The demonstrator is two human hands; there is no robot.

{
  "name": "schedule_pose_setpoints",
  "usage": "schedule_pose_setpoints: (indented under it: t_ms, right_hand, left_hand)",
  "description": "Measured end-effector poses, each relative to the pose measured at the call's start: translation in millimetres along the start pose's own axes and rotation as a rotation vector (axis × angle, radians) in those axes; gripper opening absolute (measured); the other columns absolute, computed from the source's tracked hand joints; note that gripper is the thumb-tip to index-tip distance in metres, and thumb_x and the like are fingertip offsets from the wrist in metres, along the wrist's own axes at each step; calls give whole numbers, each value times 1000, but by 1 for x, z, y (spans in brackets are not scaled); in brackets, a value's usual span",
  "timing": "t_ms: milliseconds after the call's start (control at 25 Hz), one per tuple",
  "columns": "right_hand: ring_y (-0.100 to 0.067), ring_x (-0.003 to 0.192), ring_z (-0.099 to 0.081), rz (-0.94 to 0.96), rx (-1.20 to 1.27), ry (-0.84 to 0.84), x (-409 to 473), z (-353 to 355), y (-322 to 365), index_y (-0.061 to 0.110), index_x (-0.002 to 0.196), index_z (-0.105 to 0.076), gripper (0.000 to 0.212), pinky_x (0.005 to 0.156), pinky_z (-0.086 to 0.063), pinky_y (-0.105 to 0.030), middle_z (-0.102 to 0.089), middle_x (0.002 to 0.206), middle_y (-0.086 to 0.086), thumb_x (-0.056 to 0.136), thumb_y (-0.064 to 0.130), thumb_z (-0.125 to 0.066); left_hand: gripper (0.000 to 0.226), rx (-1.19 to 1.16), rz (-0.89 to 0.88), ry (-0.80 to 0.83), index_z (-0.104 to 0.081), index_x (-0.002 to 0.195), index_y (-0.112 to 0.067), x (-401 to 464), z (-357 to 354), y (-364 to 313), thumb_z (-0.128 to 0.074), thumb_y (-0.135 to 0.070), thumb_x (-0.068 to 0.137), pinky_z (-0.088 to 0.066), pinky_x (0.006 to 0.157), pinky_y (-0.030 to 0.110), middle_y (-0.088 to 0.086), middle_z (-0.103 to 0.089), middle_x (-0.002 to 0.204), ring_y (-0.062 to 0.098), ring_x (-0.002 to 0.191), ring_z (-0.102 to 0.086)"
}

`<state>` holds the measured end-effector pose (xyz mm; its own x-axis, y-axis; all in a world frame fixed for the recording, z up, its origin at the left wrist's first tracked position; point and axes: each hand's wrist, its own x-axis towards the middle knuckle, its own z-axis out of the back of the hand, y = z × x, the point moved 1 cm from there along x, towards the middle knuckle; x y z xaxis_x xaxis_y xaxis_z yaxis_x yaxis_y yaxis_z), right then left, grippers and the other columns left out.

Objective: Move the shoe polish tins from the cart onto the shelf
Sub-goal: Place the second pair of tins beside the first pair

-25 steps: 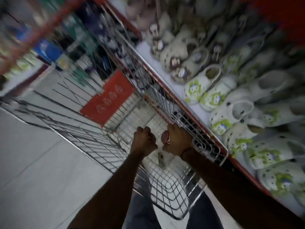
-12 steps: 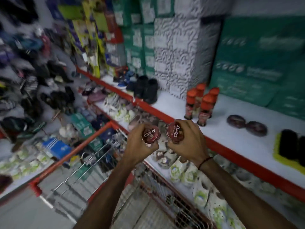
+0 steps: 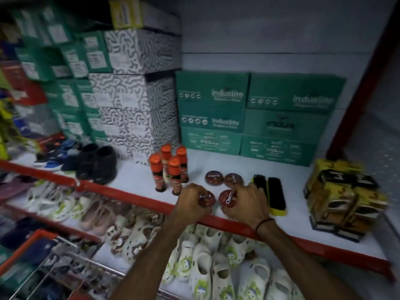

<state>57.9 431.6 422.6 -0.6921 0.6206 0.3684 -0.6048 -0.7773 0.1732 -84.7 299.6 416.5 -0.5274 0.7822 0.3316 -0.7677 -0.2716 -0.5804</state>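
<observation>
Shoe polish tins sit one in each of your hands: your left hand (image 3: 191, 203) grips one Cherry tin (image 3: 206, 199), your right hand (image 3: 245, 204) the other (image 3: 227, 199), both low over the white shelf (image 3: 134, 178) just past its red front edge. Set them flat and let go only once they rest. Two placed tins (image 3: 225, 179) lie at 12 o'clock, brushes (image 3: 269, 192) at 2, orange-capped bottles (image 3: 170, 167) at 10, green shoeboxes (image 3: 249, 115) stacked behind.

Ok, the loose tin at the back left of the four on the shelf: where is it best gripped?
Grip the back-left tin by its rim, from above. It lies flat, lid up, leaving only a low edge. Another tin sits close on its right, so pinch front to back.
</observation>
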Motion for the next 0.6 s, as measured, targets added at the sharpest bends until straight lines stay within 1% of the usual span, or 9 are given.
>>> schedule_pose_setpoints:
  t_ms: [80,120,240,320,400,480,520,560,600]
  right_hand:
    - [-28,104,-62,-17,-51,74,5,-12,-12,23,91,-72,51,82,-44,-38,-75,90,-3,66,68,-67]
    - [-26,105,-61,-23,-54,85,7,-18,-18,25,91,-73,51,83,-43,-38,-75,90,-1,68,70,-66]
    - [-25,106,-58,-20,-39,64,14,-25,-24,30,94,-74,48,84,-41,-40,-75,93,2,70,71,-66]
    - [-25,110,-55,-5,-47,80,21,-28,-26,31,96,-74,45,86,-40,-40,-74,102,6,74,69,-64]
    - [-24,113,-53,6,-62,117,26,-29,-29,34,103,-73,47,89,-39,-40,-72,113,11,76,70,-61]
    - [-23,113,-55,0,-21,88,31,-29,-33,38,111,-72,48,90,-40,-40,-71,118,13,76,68,-60]
    - [-23,114,-56,1,6,47,35,-29,-36,37,116,-71,47,90,-40,-40,-70,122,12,79,64,-59]
    - [-23,116,-57,10,19,21,40,-27,-38,36,121,-69,46,92,-41,-41,-69,128,11,82,57,-59]
    - [-24,122,-56,24,20,29,48,-27,-41,34,127,-66,45,97,-41,-42,-66,136,9,85,50,-59]
  left_hand:
    - [26,37,-2,112,-80,88,-12,9,-14,0,-77,-16,62,-56,76,34,8,-79,92,26,89,-73]
    - [29,40,-17,128,-80,90,-14,13,-19,0,-75,-13,62,-56,77,34,6,-79,94,26,90,-73]
    - [36,27,-20,89,-79,100,-18,22,-25,-1,-74,-7,66,-58,83,35,4,-80,103,24,96,-72]
    - [37,14,-46,80,-79,102,-17,30,-27,3,-73,-6,67,-58,85,36,5,-79,108,23,99,-72]
    - [37,-5,-92,102,-78,105,-17,36,-28,6,-74,-6,70,-57,89,33,2,-77,113,20,102,-70]
    - [35,-27,-108,78,-76,112,-15,47,-28,10,-69,-3,80,-56,97,31,5,-74,121,20,107,-69]
    - [39,-20,-100,55,-73,120,-12,53,-27,12,-64,1,85,-52,105,29,8,-72,127,24,114,-67]
    - [45,11,-84,50,-67,130,-9,59,-27,14,-59,5,87,-43,113,27,12,-68,136,27,124,-62]
    - [51,63,-68,81,-60,138,-7,66,-28,16,-55,6,89,-34,120,28,14,-62,145,31,135,-55]
